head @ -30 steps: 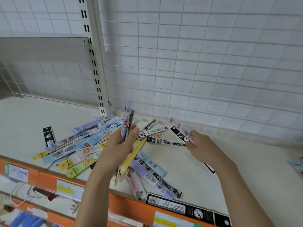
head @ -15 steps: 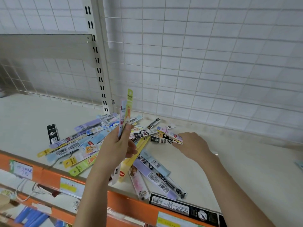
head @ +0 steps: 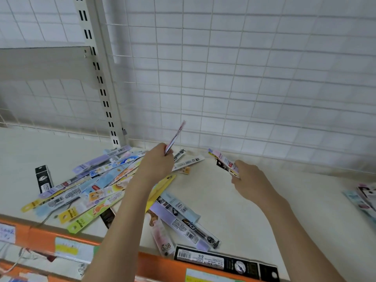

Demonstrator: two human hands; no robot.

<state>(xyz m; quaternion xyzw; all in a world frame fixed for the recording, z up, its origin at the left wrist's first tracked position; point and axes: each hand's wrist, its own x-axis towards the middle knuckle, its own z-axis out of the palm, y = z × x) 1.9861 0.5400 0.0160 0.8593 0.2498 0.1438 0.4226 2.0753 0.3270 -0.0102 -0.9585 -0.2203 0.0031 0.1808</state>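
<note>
A heap of long, flat pen packets (head: 95, 186) in many colours lies on the cream shelf (head: 223, 204). My left hand (head: 155, 165) is above the heap's right side and grips a thin bundle of packets (head: 174, 138) that stands upright, edge on and blurred. To the right, my right hand (head: 247, 180) pinches a few packets (head: 223, 162), pink and black ones, lifted off the shelf and pointing up to the left.
A white wire grid wall (head: 244, 78) backs the shelf, with a slotted upright post (head: 101, 82) at left. Orange price rail (head: 61, 239) runs along the front edge. A black packet (head: 223, 261) lies at the front; more packets (head: 364, 198) lie at far right.
My right hand picked packets off the shelf and moved right with them. My left hand's bundle tilted and blurred; the green-yellow packet no longer sticks up from it.
</note>
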